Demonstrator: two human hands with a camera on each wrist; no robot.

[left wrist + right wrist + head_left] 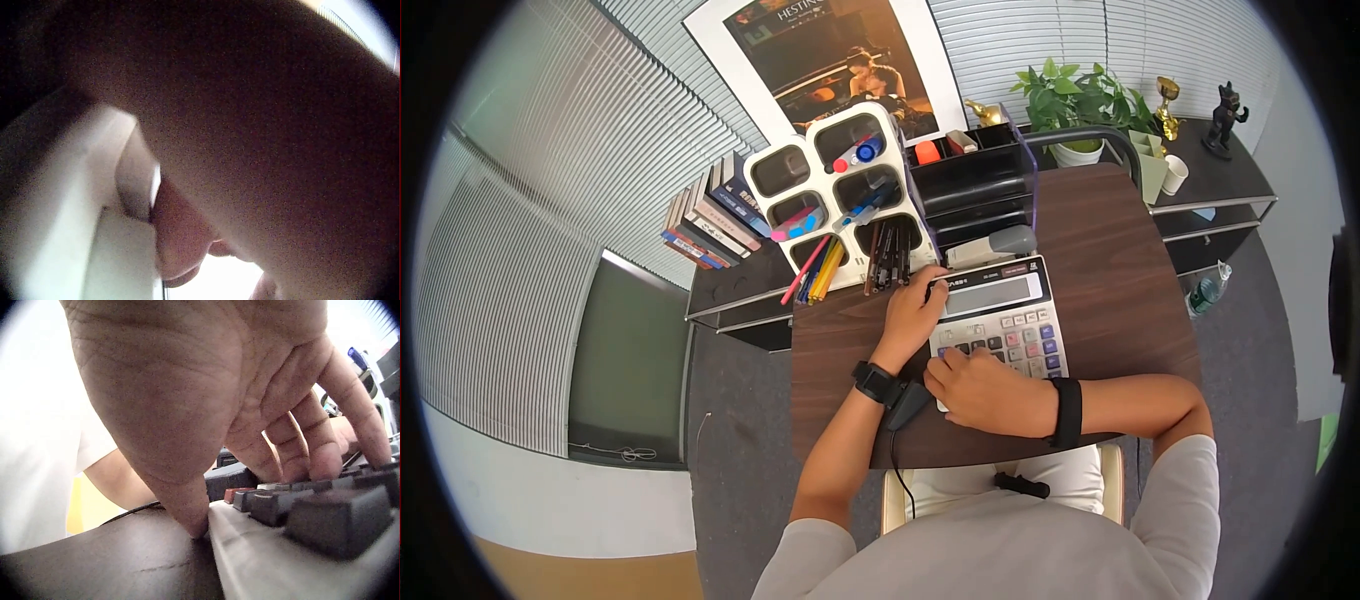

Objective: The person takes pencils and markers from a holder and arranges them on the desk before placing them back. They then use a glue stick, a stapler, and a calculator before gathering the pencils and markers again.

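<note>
Resting at frame centre on the dark brown wooden desk, the grey desktop calculator has the left hand gripping its upper-left corner; the right hand, grip loose, fingers touching keys.

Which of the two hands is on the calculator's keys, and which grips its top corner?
The right hand rests on the keys of the calculator; the left hand grips its upper-left corner beside the display.
</note>
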